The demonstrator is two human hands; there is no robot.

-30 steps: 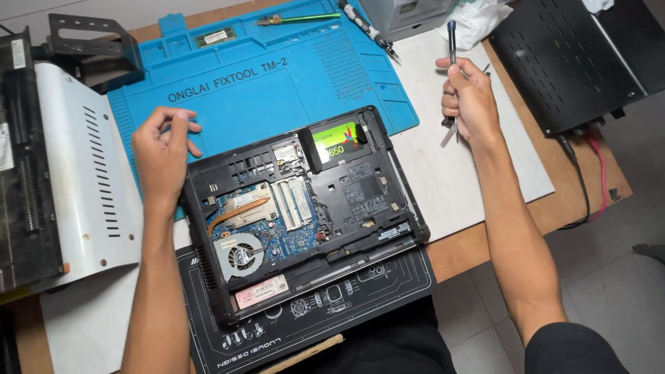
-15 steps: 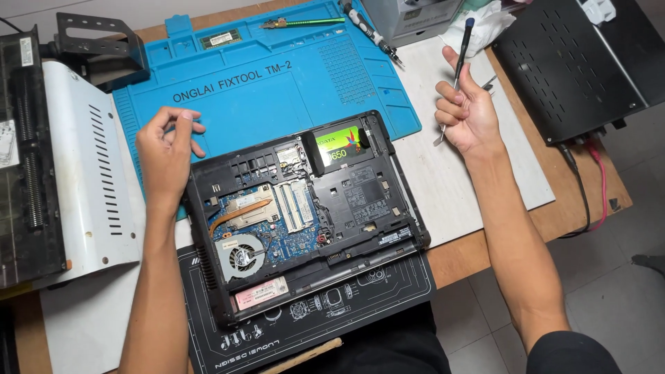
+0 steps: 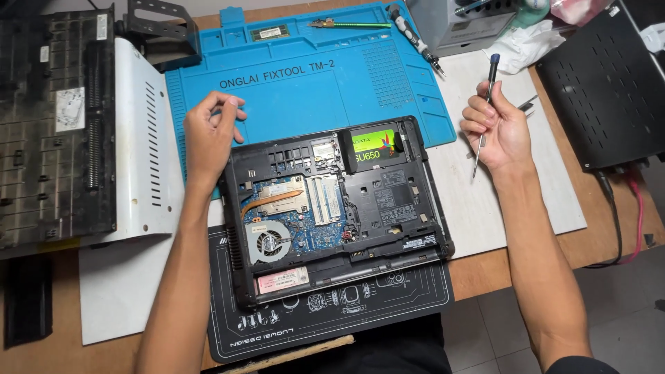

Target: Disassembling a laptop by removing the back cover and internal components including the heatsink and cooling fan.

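An opened black laptop (image 3: 388,208) lies bottom-up in front of me, its fan (image 3: 270,242), copper heat pipe and a green-and-black drive (image 3: 374,142) exposed. My left hand (image 3: 208,135) hovers at the laptop's far-left corner over the blue repair mat (image 3: 305,76), fingertips pinched together as if on something tiny that I cannot make out. My right hand (image 3: 495,128) is to the right of the laptop, closed around a thin screwdriver (image 3: 485,104) held upright, its dark handle up.
A white metal cover (image 3: 149,159) and a black panel (image 3: 55,131) lie at left. Another black device (image 3: 603,83) sits at right with cables. A second screwdriver (image 3: 415,38) and green tool (image 3: 350,25) lie at the mat's far edge. A black mat (image 3: 332,318) underlies the laptop.
My right hand dropped slightly and turned the screwdriver more upright. The left hand stays pinched near the laptop's far-left corner.
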